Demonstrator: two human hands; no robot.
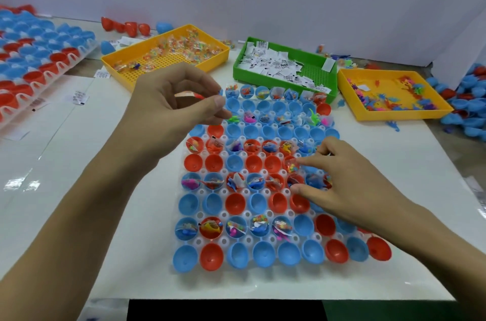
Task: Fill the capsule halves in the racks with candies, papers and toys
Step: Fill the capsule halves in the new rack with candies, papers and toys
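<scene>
Two hands of mine work over a white counter (394,189), the biggest thing before me. On it, straight ahead, lies the clear rack (256,190) of blue and red capsule halves; alternate rows already hold toys, papers and candy packets, and the rows between them sit bare. A second rack (36,57) of capsule halves lies far to my left. Beyond the near rack stand three trays: a yellow tray (123,64) with candy packets at the left, a green tray (276,77) with folded papers in the middle, and another yellow tray (389,114) with small coloured toys at the right. Loose blue capsule halves (465,102) are heaped at the far right edge.

My left hand (171,110) hovers above the rack's far left corner, fingers curled, thumb and forefinger pinched together; I cannot tell for sure what they hold, though something small and red shows behind them. My right hand (339,178) rests low over the rack's right side, forefinger and thumb closed on a clear candy packet (291,165) sitting in a red half in the middle rows.
</scene>
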